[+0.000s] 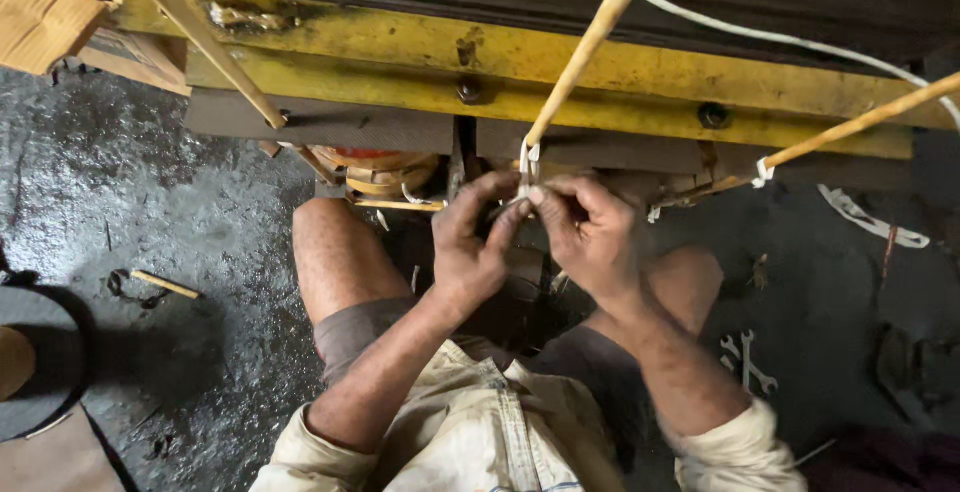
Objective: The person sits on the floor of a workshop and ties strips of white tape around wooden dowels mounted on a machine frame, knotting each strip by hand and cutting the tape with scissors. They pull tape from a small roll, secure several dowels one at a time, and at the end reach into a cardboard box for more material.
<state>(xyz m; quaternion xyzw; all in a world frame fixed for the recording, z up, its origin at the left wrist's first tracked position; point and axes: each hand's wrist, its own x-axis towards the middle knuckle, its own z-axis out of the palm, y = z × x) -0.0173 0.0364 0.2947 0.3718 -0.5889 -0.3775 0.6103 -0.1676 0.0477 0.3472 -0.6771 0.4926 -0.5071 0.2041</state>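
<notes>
Both of my hands meet in front of my knees, under a yellow metal frame (pixel 560 72). My left hand (pixel 470 247) and my right hand (pixel 592 237) pinch a thin white strip (pixel 527 164) that is wound around the lower end of a slanted wooden stick (pixel 590 42). The fingertips of both hands touch at the strip. Another wooden stick (pixel 860 124) at the right carries a similar white tie (pixel 764 172). A third stick (pixel 200 37) slants down at the left.
I sit on a dark, grimy floor (pixel 200 252). Metal spanners (pixel 746 360) lie on the floor at my right. A white cord (pixel 790 40) runs along the frame. A short wooden piece (pixel 165 284) lies at the left, near a dark round object (pixel 40 362).
</notes>
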